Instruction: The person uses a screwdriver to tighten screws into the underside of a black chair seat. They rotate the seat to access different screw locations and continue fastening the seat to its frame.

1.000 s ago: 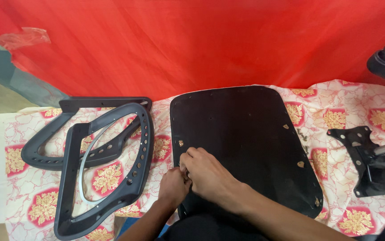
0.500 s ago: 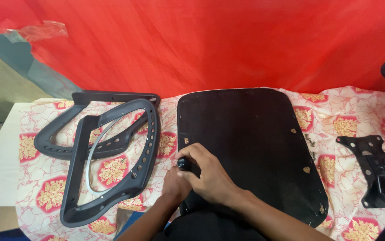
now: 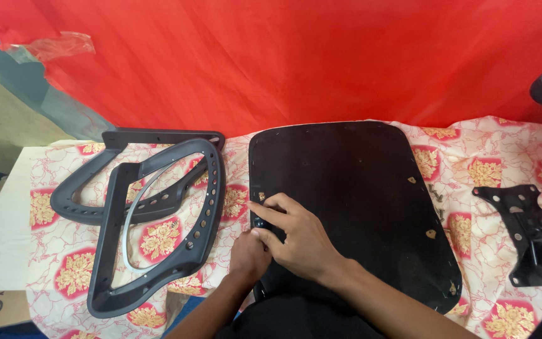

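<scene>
Since the earlier frame, the right hand (image 3: 299,242) has spread flatter, its index finger now stretched towards a small hole near the left edge of the flat black chair seat board (image 3: 359,201). Its fingers are loosely extended and press a small dark part against the board; what that part is cannot be told. The left hand (image 3: 249,257) sits just beside it at the board's left edge, fingers curled, its grasp hidden. The board lies on the red-and-gold floral cloth (image 3: 158,242). Two dark grey plastic armrest frames (image 3: 151,213) lie left. A black metal bracket plate (image 3: 528,232) lies right.
</scene>
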